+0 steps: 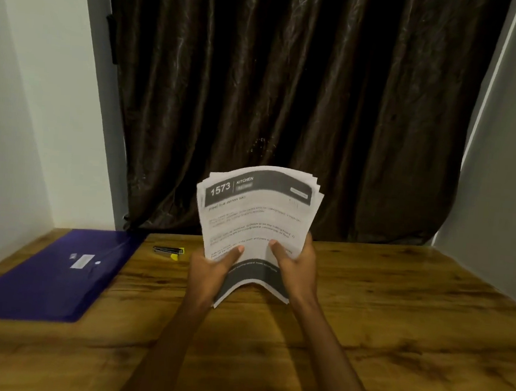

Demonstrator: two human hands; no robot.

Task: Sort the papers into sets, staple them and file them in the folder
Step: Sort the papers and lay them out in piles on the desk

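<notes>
Both hands hold a stack of papers (pixel 256 223) upright above the wooden counter (pixel 394 329), whose grain runs in dark streaks. The left hand (pixel 212 269) grips the lower left edge with its thumb pressed flat on the front sheet; the right hand (pixel 295 267) grips the lower right edge the same way. The sheets are thin and white, fanned slightly at the top, bowed at the bottom, with dark printed bands. A glossy purple folder (pixel 53 275) lies flat at the counter's left. A small metal stapler (pixel 168 250) rests between folder and papers. Crinkled dark brown curtains (pixel 289 90) hang behind.
</notes>
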